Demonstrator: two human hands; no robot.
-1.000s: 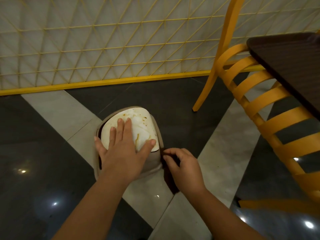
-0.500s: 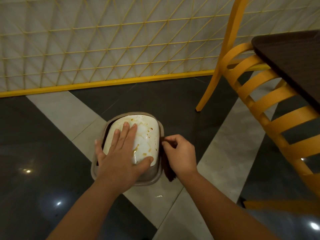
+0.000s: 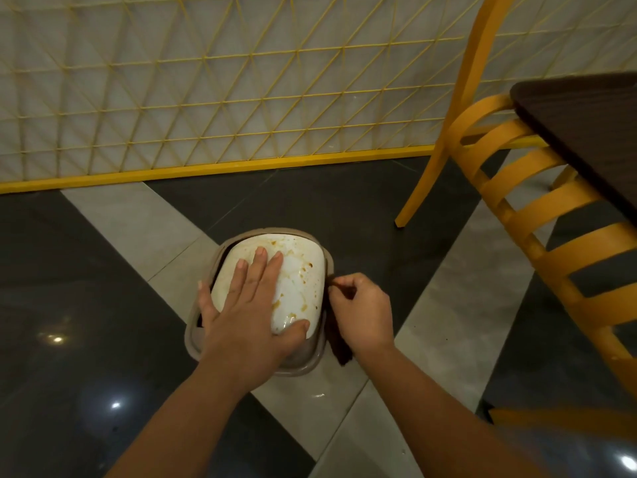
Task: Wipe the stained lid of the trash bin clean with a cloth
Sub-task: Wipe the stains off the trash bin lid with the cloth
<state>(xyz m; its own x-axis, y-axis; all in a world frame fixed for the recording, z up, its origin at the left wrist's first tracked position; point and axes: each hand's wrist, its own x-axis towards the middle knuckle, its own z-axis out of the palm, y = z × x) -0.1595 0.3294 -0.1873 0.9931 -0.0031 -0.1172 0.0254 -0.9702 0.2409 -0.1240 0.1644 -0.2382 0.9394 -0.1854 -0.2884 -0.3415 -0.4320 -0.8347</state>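
The white lid (image 3: pixel 296 281), spotted with brown stains, sits atop the trash bin (image 3: pixel 310 360) on the floor. The left hand (image 3: pixel 248 312) lies flat on it, fingers straight and slightly spread, thumb hooked at its near edge. Just beside its right rim, the right hand (image 3: pixel 362 312) pinches a dark cloth (image 3: pixel 339 350) in curled fingers.
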